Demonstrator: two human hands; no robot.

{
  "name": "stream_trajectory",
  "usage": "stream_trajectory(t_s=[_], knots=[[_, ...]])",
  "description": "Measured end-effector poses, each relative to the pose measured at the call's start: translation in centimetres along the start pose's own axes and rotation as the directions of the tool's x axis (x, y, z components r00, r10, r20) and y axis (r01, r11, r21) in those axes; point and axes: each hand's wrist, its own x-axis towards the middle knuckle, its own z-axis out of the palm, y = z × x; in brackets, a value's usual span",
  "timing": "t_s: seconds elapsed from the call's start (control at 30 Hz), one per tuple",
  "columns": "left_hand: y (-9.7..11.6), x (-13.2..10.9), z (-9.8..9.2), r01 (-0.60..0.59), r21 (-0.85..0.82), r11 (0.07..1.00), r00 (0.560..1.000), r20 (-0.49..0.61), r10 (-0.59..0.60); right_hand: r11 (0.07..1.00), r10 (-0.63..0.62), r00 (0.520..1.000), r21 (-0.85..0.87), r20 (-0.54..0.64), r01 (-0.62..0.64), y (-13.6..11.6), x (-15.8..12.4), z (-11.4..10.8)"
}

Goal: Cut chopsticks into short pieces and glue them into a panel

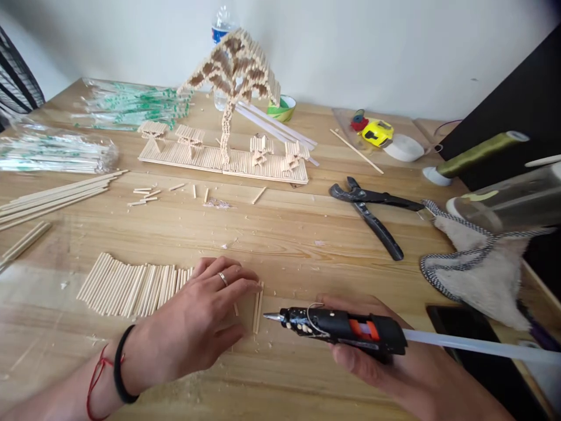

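Note:
My left hand [201, 318] lies flat with fingers spread on a mat of short wooden sticks [131, 286] laid side by side on the wooden table [284, 234]. Its fingertips press the mat's right end, where two sticks [258, 307] show. My right hand [372, 351] grips a black hot glue gun [342, 330] with an orange trigger. The gun's metal nozzle points left, just short of those end sticks. A clear glue stick [473, 346] juts out of the gun's back.
A stick-built model with a roofed tree and small benches [228, 117] stands at the back. Black pliers [372, 210], a yellow tape measure [377, 133], packs of chopsticks [131, 105], loose long sticks [52, 196], a cloth [477, 263] and a water bottle [221, 29] surround it.

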Motion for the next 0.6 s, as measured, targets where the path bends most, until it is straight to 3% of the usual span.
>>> stream_trajectory(t_s=[0.2,0.47,0.6], knots=[[0.14,-0.08,0.37,0.009,-0.008,1.0,1.0,-0.024,-0.009,0.996,-0.092,0.995,0.016,0.04,0.092,0.7,0.08,0.39],[0.02,0.09,0.54,-0.025,-0.005,1.0,0.999,-0.035,0.024,0.995,-0.103,0.994,0.016,0.038,0.103,0.08,0.0,0.52],[0.01,0.09,0.53,-0.019,-0.005,1.0,0.999,-0.029,0.019,0.991,-0.131,0.987,0.021,0.094,0.129,-0.15,0.34,0.2]])
